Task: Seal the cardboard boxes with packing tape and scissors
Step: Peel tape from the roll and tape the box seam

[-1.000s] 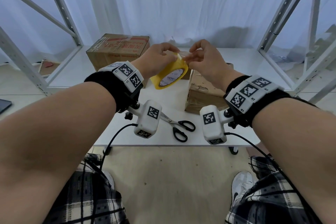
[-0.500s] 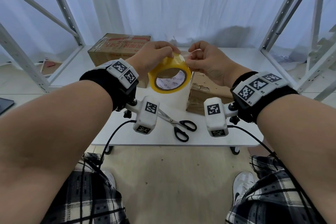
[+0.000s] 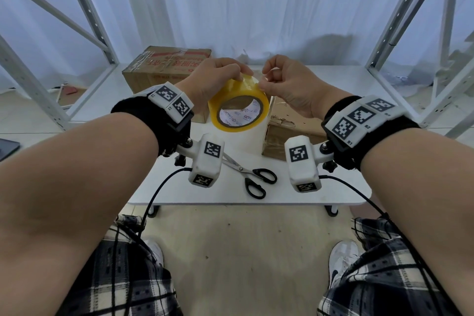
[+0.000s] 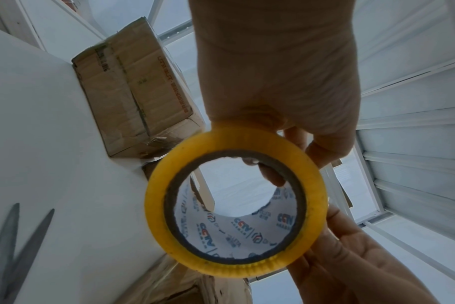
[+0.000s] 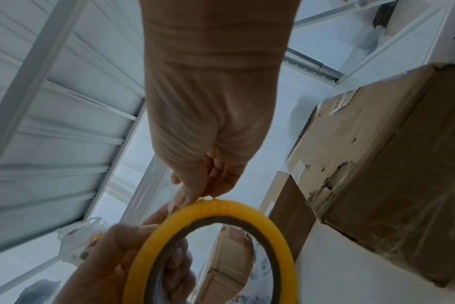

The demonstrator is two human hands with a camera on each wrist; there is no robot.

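Above the white table (image 3: 179,187), left hand (image 3: 213,79) grips the yellow tape roll (image 3: 238,108), fingers through its core; right hand (image 3: 289,84) pinches its top edge; scissors (image 3: 254,177) lie below.

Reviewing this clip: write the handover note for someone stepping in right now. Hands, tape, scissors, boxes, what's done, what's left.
Left hand grips the yellow tape roll, held up above the table, a finger through its core.
Right hand pinches at the roll's top edge, picking at the tape end; no strip pulled out yet.
Scissors lie untouched near the table's front edge.
Large box sits back left; small box sits right of the roll.
Left: free the end, pull a strip, tape the boxes, cut.
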